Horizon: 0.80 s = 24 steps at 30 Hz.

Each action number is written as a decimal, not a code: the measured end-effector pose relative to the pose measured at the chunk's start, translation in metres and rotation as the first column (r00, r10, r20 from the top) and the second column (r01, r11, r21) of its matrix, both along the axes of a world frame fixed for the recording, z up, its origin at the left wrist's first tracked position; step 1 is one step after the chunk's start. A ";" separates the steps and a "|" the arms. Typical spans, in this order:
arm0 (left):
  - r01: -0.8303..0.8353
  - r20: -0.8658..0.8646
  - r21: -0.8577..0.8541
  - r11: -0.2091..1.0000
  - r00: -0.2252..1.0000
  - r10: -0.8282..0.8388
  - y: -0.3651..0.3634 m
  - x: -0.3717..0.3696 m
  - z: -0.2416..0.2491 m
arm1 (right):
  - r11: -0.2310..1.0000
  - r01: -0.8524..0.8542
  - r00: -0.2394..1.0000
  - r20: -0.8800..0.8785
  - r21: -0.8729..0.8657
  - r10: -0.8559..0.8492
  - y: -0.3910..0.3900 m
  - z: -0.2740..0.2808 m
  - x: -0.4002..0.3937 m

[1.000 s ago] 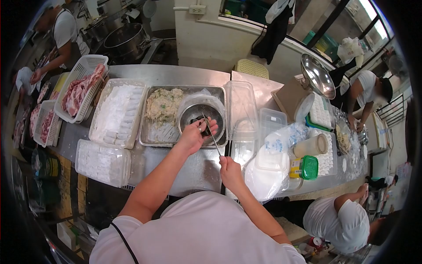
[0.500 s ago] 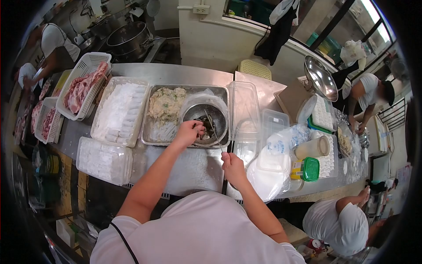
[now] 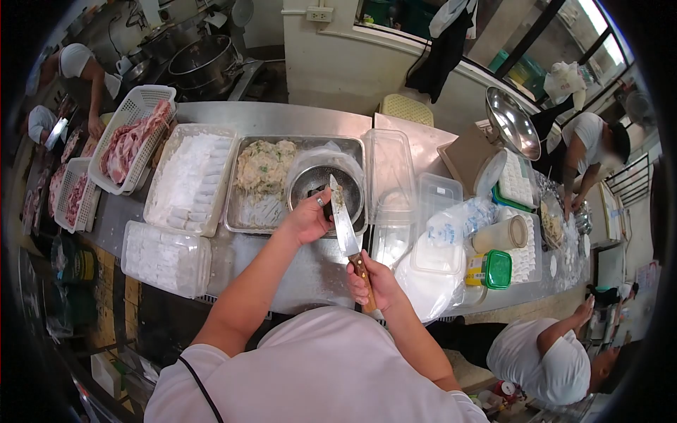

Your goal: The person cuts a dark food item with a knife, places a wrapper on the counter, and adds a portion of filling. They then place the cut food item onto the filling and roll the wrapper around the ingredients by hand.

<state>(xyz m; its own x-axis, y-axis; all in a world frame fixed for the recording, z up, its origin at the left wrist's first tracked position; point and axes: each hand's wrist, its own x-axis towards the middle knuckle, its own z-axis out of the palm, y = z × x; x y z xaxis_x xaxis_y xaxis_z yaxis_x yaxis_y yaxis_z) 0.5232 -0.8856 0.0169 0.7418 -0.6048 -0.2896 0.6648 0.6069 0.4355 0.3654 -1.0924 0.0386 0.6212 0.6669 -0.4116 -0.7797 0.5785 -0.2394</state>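
My right hand (image 3: 374, 283) is wrapped round the wooden handle of a knife (image 3: 345, 233), whose broad blade points away from me with bits of food near its tip. At the blade's upper left side, my left hand (image 3: 309, 220) grips a dark piece of food (image 3: 327, 207); its kind is hard to make out. Both the hand and the blade tip are over the near rim of a metal bowl (image 3: 305, 181). That bowl sits in a steel tray (image 3: 237, 230), beside a mound of pale minced filling (image 3: 266, 166) with green flecks. Clear plastic (image 3: 331, 154) lies behind the bowl.
Left of the tray stand a tub of floury white rolls (image 3: 190, 180), a covered white box (image 3: 166, 259) and a basket of raw meat (image 3: 137, 141). On the right are clear containers (image 3: 391, 169), a plastic bag (image 3: 451, 225) and a green-lidded jar (image 3: 497, 270). Co-workers stand at both sides.
My left hand has come up out of the bowl towards me with the dark piece. The knife has turned from edge-on to show its broad side, and my right hand has moved slightly nearer me.
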 end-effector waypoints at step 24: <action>-0.003 -0.027 0.127 0.992 1.000 0.007 0.006 -0.002 -0.009 | 0.938 0.070 0.998 -0.014 0.339 -0.069 0.001 -0.013 -0.001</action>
